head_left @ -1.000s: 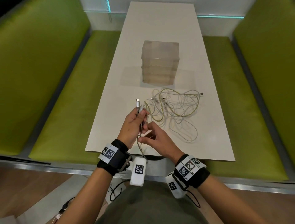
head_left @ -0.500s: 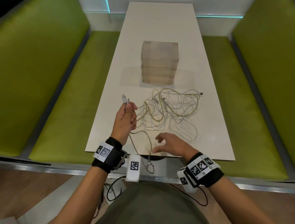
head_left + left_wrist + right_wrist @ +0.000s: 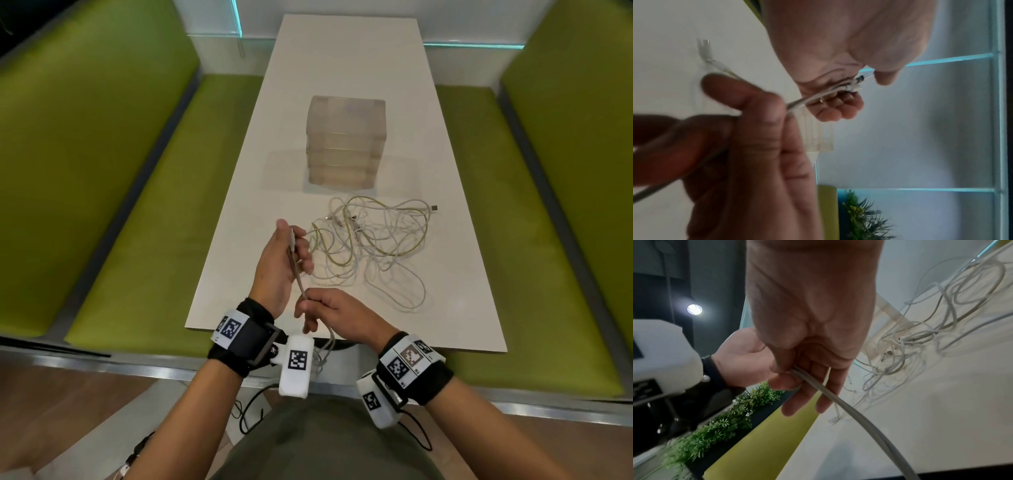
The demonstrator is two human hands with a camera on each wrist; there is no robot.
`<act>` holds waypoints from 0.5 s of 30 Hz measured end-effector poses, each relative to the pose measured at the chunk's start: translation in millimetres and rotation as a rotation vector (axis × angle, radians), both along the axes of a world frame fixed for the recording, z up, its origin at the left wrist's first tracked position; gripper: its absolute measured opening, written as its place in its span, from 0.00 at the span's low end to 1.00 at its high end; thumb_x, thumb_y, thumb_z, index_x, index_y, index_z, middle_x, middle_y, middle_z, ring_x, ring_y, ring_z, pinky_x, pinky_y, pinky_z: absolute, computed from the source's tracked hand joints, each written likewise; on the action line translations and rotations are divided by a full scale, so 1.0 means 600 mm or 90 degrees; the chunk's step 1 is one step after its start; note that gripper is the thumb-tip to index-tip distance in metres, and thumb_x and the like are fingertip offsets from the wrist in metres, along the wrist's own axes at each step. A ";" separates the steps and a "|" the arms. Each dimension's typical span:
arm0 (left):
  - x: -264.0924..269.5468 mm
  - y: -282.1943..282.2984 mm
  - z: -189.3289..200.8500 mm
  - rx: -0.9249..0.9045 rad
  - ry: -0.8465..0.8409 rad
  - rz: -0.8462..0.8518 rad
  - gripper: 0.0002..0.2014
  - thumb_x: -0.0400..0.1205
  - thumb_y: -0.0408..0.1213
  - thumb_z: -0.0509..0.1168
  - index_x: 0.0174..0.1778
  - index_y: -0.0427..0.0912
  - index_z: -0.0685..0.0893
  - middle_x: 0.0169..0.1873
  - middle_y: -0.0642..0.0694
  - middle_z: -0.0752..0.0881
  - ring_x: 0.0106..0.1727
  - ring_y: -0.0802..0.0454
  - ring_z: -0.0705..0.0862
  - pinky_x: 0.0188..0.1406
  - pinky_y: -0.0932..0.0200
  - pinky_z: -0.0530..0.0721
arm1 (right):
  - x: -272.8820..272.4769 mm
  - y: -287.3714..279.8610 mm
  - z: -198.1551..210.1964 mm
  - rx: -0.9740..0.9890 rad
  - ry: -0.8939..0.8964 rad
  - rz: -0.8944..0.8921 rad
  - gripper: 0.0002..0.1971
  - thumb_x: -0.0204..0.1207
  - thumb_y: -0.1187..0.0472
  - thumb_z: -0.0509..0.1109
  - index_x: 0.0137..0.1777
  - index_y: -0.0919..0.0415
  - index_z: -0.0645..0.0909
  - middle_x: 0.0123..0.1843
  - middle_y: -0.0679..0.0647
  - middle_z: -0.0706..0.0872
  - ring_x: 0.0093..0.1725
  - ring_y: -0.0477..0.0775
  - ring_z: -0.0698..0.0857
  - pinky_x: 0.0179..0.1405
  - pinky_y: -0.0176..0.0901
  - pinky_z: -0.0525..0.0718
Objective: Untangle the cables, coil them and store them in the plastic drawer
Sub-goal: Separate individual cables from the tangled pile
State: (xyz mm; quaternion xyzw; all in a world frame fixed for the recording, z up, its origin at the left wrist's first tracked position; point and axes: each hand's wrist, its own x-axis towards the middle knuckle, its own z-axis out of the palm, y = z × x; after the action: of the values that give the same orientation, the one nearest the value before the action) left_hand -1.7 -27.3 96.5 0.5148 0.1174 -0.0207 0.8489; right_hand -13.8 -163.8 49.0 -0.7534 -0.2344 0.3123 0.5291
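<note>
A grey-white cable (image 3: 297, 270) runs taut between my hands above the table's near end. My left hand (image 3: 294, 240) grips its plug end (image 3: 858, 79) between thumb and curled fingers. Just below, my right hand (image 3: 308, 301) pinches the same cable (image 3: 849, 410), which then hangs off the table edge toward my lap. The tangle of white and yellowish cables (image 3: 373, 240) lies on the white table (image 3: 342, 51) right of my left hand, and shows in the right wrist view as the tangle (image 3: 920, 337). The translucent plastic drawer unit (image 3: 346, 144) stands behind it with its drawers closed.
Green upholstered benches (image 3: 137, 222) flank the narrow table on both sides. One loose plug (image 3: 434, 207) sticks out at the tangle's far right. A green plant (image 3: 719, 418) stands beyond the left bench. The table's near edge (image 3: 428, 346) is close to my wrists.
My right hand, spread open over the table edge half a second ago, has come back and pinched the cable under my left hand. The left hand shifted right and nearer, still holding the plug.
</note>
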 end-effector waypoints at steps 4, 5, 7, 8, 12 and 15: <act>0.004 0.009 0.009 -0.065 0.048 0.007 0.27 0.84 0.61 0.48 0.36 0.42 0.77 0.20 0.51 0.62 0.20 0.57 0.58 0.18 0.65 0.61 | 0.002 -0.006 -0.005 -0.009 -0.005 0.000 0.10 0.84 0.60 0.61 0.51 0.62 0.83 0.34 0.52 0.84 0.38 0.46 0.84 0.49 0.39 0.80; 0.004 0.008 0.010 -0.073 0.060 0.010 0.25 0.85 0.59 0.50 0.33 0.43 0.76 0.20 0.52 0.61 0.19 0.57 0.58 0.17 0.65 0.59 | 0.002 -0.006 -0.006 -0.013 0.002 0.001 0.10 0.84 0.61 0.61 0.52 0.62 0.83 0.36 0.52 0.85 0.39 0.46 0.84 0.49 0.36 0.80; 0.005 0.007 0.011 -0.078 0.077 0.009 0.21 0.87 0.52 0.53 0.32 0.44 0.74 0.20 0.52 0.63 0.20 0.58 0.59 0.19 0.64 0.58 | 0.002 -0.005 -0.007 -0.015 0.017 0.008 0.10 0.84 0.63 0.61 0.55 0.63 0.83 0.39 0.53 0.86 0.40 0.45 0.85 0.46 0.29 0.80; 0.006 0.006 0.011 -0.083 0.081 0.006 0.19 0.87 0.49 0.54 0.33 0.44 0.74 0.21 0.52 0.63 0.20 0.58 0.59 0.20 0.64 0.57 | 0.001 -0.005 -0.007 -0.011 0.020 0.010 0.09 0.83 0.63 0.61 0.57 0.63 0.83 0.39 0.52 0.87 0.41 0.44 0.85 0.45 0.27 0.79; 0.005 0.008 0.005 -0.095 0.063 0.003 0.16 0.88 0.46 0.53 0.37 0.43 0.75 0.22 0.52 0.66 0.21 0.57 0.61 0.23 0.63 0.57 | -0.006 -0.003 -0.007 0.048 0.059 0.000 0.09 0.84 0.65 0.61 0.58 0.62 0.80 0.39 0.54 0.86 0.39 0.42 0.86 0.45 0.29 0.80; 0.006 0.011 -0.003 -0.065 0.026 -0.012 0.18 0.87 0.52 0.52 0.49 0.40 0.77 0.25 0.51 0.74 0.24 0.57 0.68 0.24 0.64 0.65 | -0.008 -0.002 -0.010 0.069 0.034 -0.019 0.09 0.85 0.65 0.59 0.54 0.65 0.81 0.35 0.52 0.84 0.37 0.44 0.84 0.45 0.33 0.81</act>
State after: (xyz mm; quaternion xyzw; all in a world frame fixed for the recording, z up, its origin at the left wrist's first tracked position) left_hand 2.0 -20.4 94.9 0.4715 0.1291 -0.0450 0.8712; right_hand -18.8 -164.8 43.2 -0.7187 -0.2254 0.3112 0.5796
